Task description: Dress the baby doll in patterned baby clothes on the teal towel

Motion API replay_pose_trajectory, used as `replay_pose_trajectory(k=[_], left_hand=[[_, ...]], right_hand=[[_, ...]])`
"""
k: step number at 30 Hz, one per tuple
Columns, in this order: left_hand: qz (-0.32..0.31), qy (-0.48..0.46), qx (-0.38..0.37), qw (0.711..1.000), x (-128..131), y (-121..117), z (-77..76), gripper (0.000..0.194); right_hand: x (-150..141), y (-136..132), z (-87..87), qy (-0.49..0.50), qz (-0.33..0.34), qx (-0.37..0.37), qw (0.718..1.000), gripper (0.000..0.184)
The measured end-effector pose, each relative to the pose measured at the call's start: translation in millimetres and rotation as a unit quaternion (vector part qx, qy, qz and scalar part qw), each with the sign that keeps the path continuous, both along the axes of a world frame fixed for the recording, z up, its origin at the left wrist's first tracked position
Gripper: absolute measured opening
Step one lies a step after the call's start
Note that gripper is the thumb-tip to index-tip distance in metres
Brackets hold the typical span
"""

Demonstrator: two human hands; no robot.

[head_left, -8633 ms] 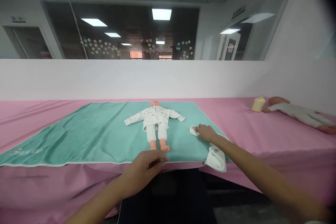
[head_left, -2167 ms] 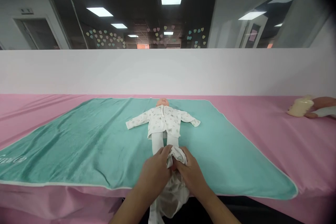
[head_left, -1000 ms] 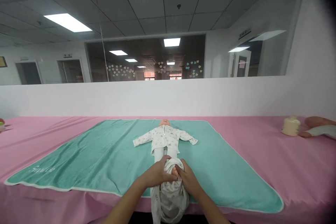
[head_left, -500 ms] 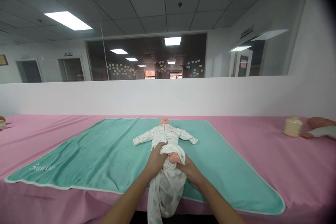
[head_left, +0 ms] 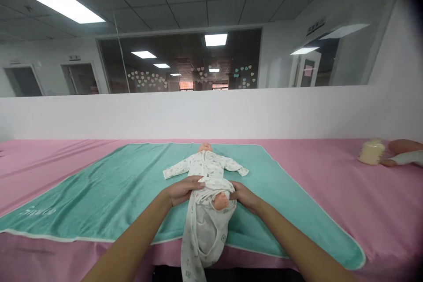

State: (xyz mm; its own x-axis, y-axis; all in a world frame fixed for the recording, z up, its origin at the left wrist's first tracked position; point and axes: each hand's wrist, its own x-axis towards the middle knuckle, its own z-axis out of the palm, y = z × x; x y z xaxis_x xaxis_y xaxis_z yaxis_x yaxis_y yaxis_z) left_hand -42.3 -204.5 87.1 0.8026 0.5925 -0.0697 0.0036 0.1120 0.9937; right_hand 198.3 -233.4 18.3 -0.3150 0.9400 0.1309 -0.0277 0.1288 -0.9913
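Observation:
A baby doll [head_left: 205, 146] lies on its back on a teal towel [head_left: 132, 202], head toward the wall, its arms spread in the sleeves of a white printed top [head_left: 203, 164]. White printed trousers [head_left: 206, 240] are bunched around its lower body, and the loose legs hang over the near edge. One bare foot [head_left: 220, 201] pokes out of the bunched cloth. My left hand [head_left: 185, 188] pinches the trousers at the left side near the waist. On the right side, my right hand [head_left: 243, 195] grips the cloth beside the foot, thumb toward it.
A pink sheet [head_left: 307, 158] covers the table under the towel. At the right stand a cream-coloured bottle [head_left: 371, 151] and part of another doll [head_left: 405, 152]. A white low wall [head_left: 165, 116] with glass above it borders the table's far side.
My left hand has moved left and up to the side of the trousers. My right hand has risen slightly. The foot now sticks out further, and the camera view has tilted down a little.

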Motion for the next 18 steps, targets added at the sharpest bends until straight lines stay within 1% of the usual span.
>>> replay_pose_trajectory(k=[2,4,6,7,9,12,14,16,18], left_hand=[[0.016,-0.007,0.001,1.000,-5,12,6.3,0.023],[0.042,-0.044,0.006,0.998,-7,25,10.5,0.016],[0.074,-0.090,0.007,0.993,-5,39,8.5,0.019],[0.090,-0.105,0.003,0.990,-3,46,4.1,0.022],[0.098,-0.115,-0.012,0.988,4,59,-11.3,0.024],[0.081,-0.144,-0.067,0.984,14,75,-42.9,0.021],[0.086,-0.193,-0.112,0.971,19,83,-60.6,0.018],[0.106,-0.239,-0.137,0.955,21,89,-70.5,0.013],[0.133,-0.271,-0.139,0.943,20,93,-72.6,0.007]], right_hand=[[7,5,3.9,-0.025,0.035,-0.011,0.999,0.047],[15,14,10.0,-0.056,0.073,-0.017,0.996,0.043],[21,26,15.0,-0.093,0.112,-0.023,0.989,0.038],[23,33,15.9,-0.110,0.130,-0.026,0.985,0.035],[25,47,12.6,-0.143,0.163,-0.037,0.976,0.032],[26,66,-3.8,-0.154,0.185,-0.053,0.969,0.032],[28,75,-17.8,-0.126,0.171,-0.063,0.975,0.036],[32,80,-29.5,-0.094,0.157,-0.076,0.980,0.038],[36,84,-37.0,-0.070,0.161,-0.086,0.981,0.039]])
